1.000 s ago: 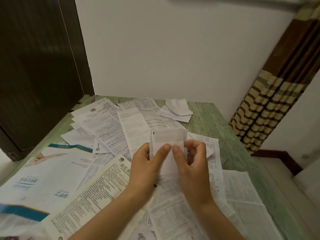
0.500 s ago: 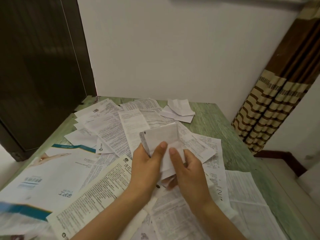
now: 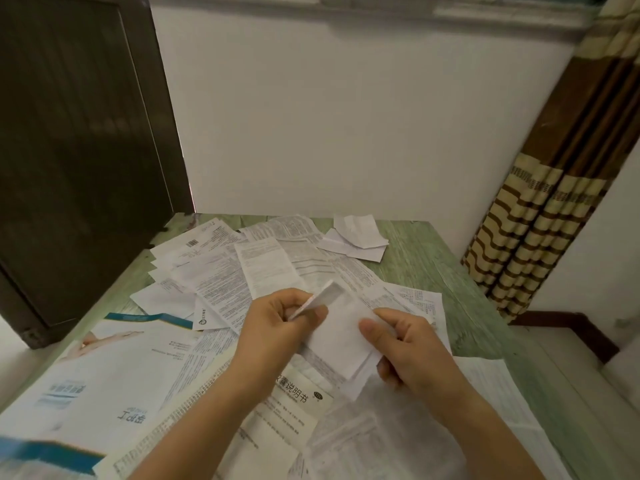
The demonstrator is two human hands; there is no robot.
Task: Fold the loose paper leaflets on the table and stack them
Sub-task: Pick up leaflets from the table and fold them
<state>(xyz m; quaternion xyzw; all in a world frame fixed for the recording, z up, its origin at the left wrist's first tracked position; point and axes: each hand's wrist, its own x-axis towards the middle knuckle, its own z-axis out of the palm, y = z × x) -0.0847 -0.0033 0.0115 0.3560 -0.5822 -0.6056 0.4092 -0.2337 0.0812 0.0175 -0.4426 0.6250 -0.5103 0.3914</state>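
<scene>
Moved: 0.5 s ago the hands were close together. Now they've pulled apart, the right hand (image 3: 412,351) has gone off to the right & the small leaflet (image 3: 341,327) is tipped flatter between them.
Head view, left hand (image 3: 277,327): pinches the small leaflet's top-left folded edge, thumb & fingers curled on it.
Head view, right hand: thumb on top of the small leaflet's right edge, fingers curled under it, so it holds too.
Small leaflet spot: white, folded, held up above the table (image 3: 433,258), stretched from one hand to the other.
Under the grip: loose leaflets (image 3: 221,282) w/ tiny print, lots lying over each other.
Left of the grip: big blue leaflet (image 3: 104,368), white & blue, lying flat.
Past the grip: more loose sheets, then a bit to the right a few folded papers (image 3: 356,237) piled on each other near the wall.
Right of the grip: bare green table top, then a striped curtain (image 3: 540,244).
Far left of the grip: dark door (image 3: 76,150).
</scene>
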